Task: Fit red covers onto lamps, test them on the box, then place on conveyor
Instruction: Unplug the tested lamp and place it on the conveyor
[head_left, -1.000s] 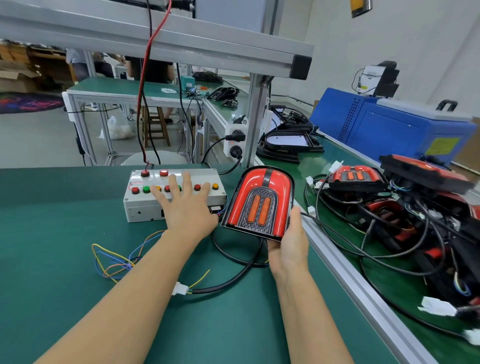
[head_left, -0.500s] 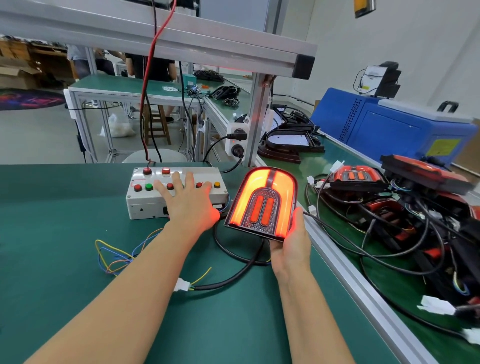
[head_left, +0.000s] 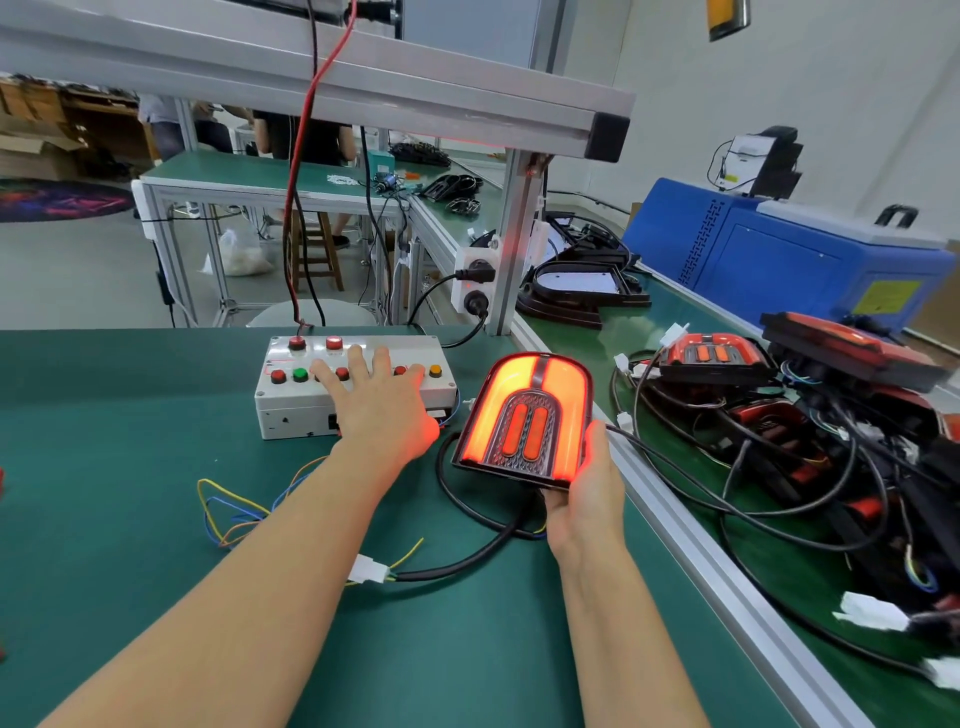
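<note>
right hand (head_left: 584, 486) grips lit lamp (head_left: 527, 415) near table edge; left hand (head_left: 382, 410) flat on box (head_left: 291, 410).

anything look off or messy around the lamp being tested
Nothing looks damaged. The lamp in the right hand glows evenly while the left hand presses the test box. Only the loose coloured wires lie tangled beside it.

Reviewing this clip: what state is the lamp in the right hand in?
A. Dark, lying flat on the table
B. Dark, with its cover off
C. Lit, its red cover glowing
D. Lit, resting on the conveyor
C: the lamp glows orange-red, held up off the table by the right hand, while the left hand rests its fingers on the test box buttons.
</note>
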